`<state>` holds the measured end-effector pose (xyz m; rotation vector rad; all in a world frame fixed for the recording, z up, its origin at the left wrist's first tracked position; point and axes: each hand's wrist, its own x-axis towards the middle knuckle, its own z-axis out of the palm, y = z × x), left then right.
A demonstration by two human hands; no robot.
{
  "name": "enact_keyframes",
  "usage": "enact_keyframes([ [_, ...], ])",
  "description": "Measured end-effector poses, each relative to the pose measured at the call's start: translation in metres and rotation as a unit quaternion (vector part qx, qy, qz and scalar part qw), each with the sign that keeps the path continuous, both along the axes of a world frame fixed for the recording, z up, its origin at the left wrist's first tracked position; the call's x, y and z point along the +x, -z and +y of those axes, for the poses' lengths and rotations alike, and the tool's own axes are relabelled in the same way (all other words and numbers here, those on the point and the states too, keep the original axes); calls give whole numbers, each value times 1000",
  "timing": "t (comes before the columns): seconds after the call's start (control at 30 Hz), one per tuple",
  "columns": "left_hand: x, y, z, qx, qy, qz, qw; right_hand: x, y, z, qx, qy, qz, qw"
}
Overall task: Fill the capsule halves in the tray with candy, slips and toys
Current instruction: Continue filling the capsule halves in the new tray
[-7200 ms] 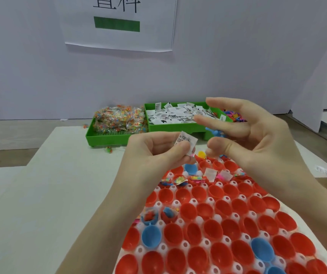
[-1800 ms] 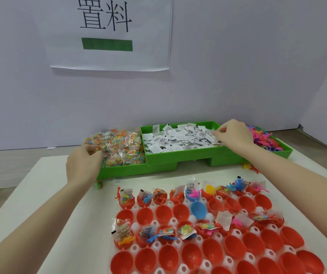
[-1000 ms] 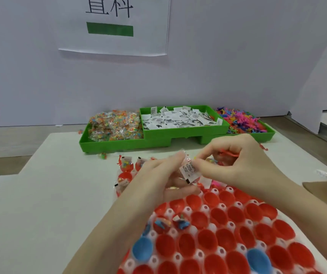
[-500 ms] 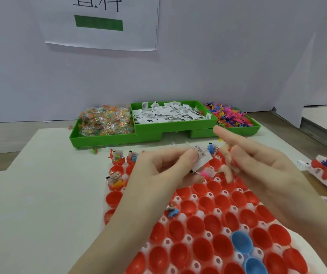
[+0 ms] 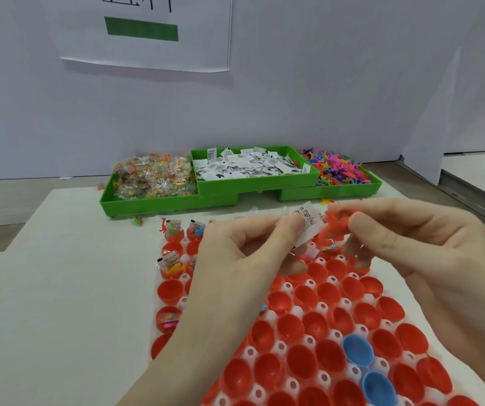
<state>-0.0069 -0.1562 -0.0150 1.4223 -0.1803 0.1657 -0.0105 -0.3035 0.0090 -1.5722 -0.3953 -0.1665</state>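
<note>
- Now the table fills the lower frame, with bare white surface at lower left giving the arms open room.
- Across the lower middle and right, the tray holds rows of capsule halves; those along its far edge at centre frame already carry fillings, while most nearer ones look unfilled, so much of the task remains.
- At centre frame stand three green bins, probably set just beyond the tray for short reaches.
- At centre, the left hand pinches a slip above the tray.
- Just right of it, the right hand pinches a red toy, touching the slip, seemingly pairing them to drop together.
</note>
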Motion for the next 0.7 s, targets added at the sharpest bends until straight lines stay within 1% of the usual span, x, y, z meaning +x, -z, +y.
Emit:
enact_keyframes([
  [0.07, -1, -1, 1, -9, 16, 2, 1000, -1, -1, 2, -7, -6, -5, 1000],
  [0.17, -1, -1, 5, -29, 80, 23, 996, -1, -1, 6, -54, 1, -30, 998],
  [0.27, 2, -1, 9, -46, 136, 54, 988, 0, 3, 6, -86, 32, -55, 994],
  [0.33, 4, 0, 11, -49, 156, 67, 984, 1, 5, 8, -106, 54, -70, 990],
  [0.4, 6, 1, 12, -52, 163, 74, 982, 5, 8, 10, -127, 66, -71, 987],
  [0.5, 10, 5, 12, -70, 159, 95, 980, 16, 14, 11, -172, 48, -57, 982],
  [0.63, 21, 12, 13, -95, 165, 160, 969, 28, 26, 11, -232, 54, -83, 968],
  [0.7, 25, 17, 15, -83, 168, 168, 968, 31, 33, 11, -249, 46, -90, 963],
])
